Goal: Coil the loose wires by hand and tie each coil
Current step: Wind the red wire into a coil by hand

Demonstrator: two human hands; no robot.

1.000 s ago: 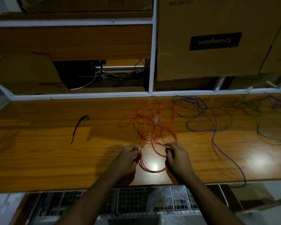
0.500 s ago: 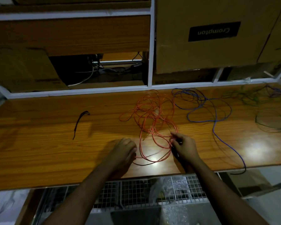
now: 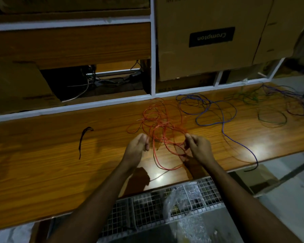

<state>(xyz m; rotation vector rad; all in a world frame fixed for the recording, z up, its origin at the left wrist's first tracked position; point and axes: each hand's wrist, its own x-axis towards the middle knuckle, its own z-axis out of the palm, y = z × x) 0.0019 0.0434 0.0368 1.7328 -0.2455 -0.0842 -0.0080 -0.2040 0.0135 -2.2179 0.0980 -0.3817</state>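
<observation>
In the head view your two hands are raised over the middle of the wooden tabletop (image 3: pixel 42 163), with the red wire (image 3: pixel 158 123) between them. Your right hand (image 3: pixel 199 148), just right of centre, has its grip closed on strands of the red wire, thumb and fingers pinching them at the right edge of the tangle. Your left hand (image 3: pixel 139 146), just left of centre, has curled fingers at the tangle's left edge; whether its grip really has a strand I cannot tell, since the fingers hide the contact. The red wire is a loose tangle that spreads from the centre of the frame up toward the white shelf rail (image 3: pixel 77 106), and one loop hangs down toward the near edge of the tabletop below your hands. To its right lies the blue wire (image 3: pixel 216 109), in open loops, with one long tail running to the lower right and over the tabletop's edge. In the upper right lie a green wire (image 3: pixel 272 116) and a purple wire (image 3: pixel 295 99), partly overlapping. A short black tie (image 3: pixel 82 137) lies alone at the left, well apart from the wires. A cardboard box (image 3: pixel 209 50) stands behind, top centre-right.
</observation>
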